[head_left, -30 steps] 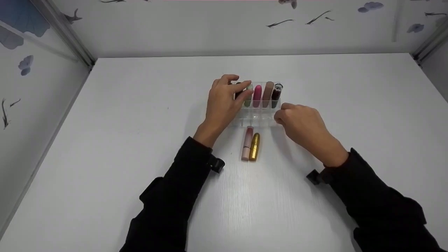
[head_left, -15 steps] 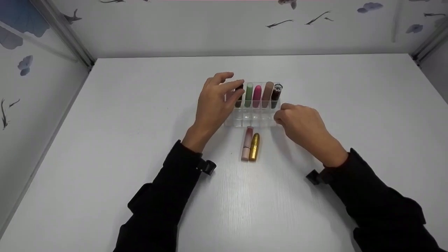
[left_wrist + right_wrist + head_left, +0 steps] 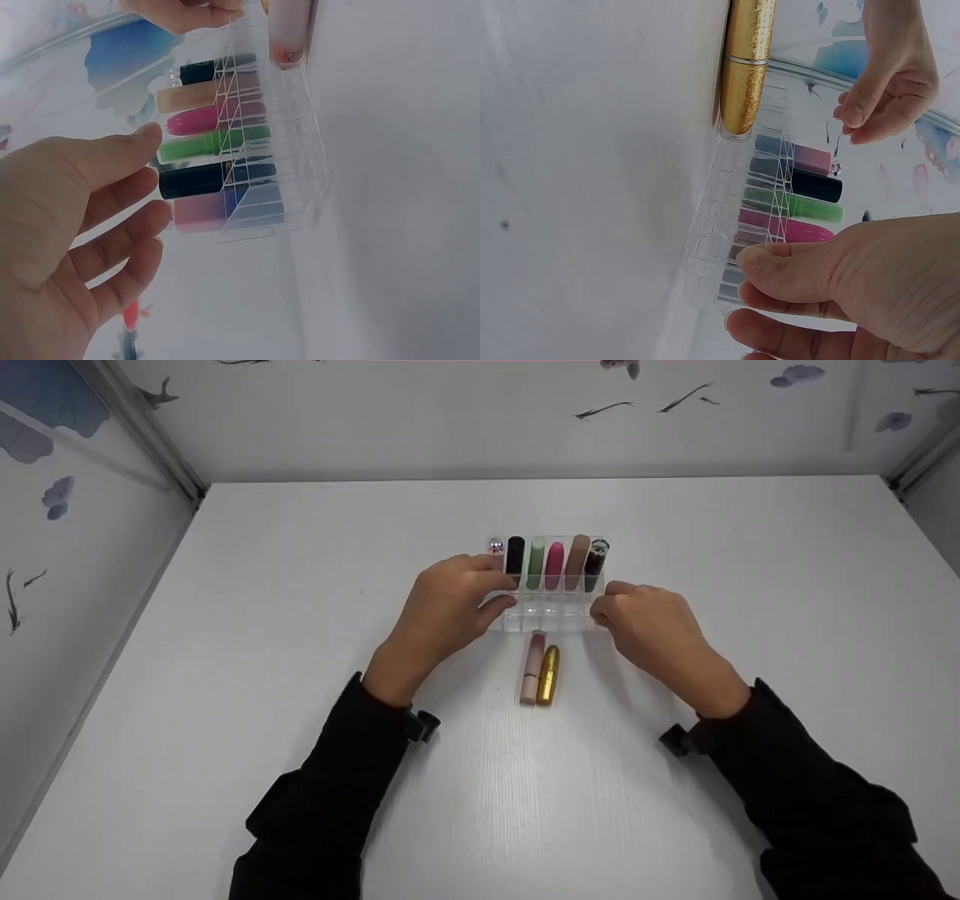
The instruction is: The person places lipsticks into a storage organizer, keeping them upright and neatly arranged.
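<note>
A clear lipstick organizer [image 3: 551, 620] stands on the table with a row of tubes upright in its back slots. From left to right I see a pink tube with a silver ball top [image 3: 496, 547], then black [image 3: 515, 556], green [image 3: 535, 562], bright pink [image 3: 554, 566], brown [image 3: 577, 562] and dark with a patterned cap [image 3: 596, 564]. My left hand [image 3: 450, 604] hovers by the organizer's left end, fingers apart and holding nothing. At the right end my right hand [image 3: 645, 622] grips the organizer's edge between thumb and fingers [image 3: 769, 274].
In front of the organizer, a pink lip gloss tube [image 3: 532, 669] and a gold lipstick [image 3: 549, 675] lie side by side on the white table [image 3: 480, 810]. A patterned white panel [image 3: 450, 420] rises behind the table, another at the left.
My left hand has drawn back from the green tube's top, moving left and toward me, uncovering the green, black and ball-topped tubes. The right hand stays put.
</note>
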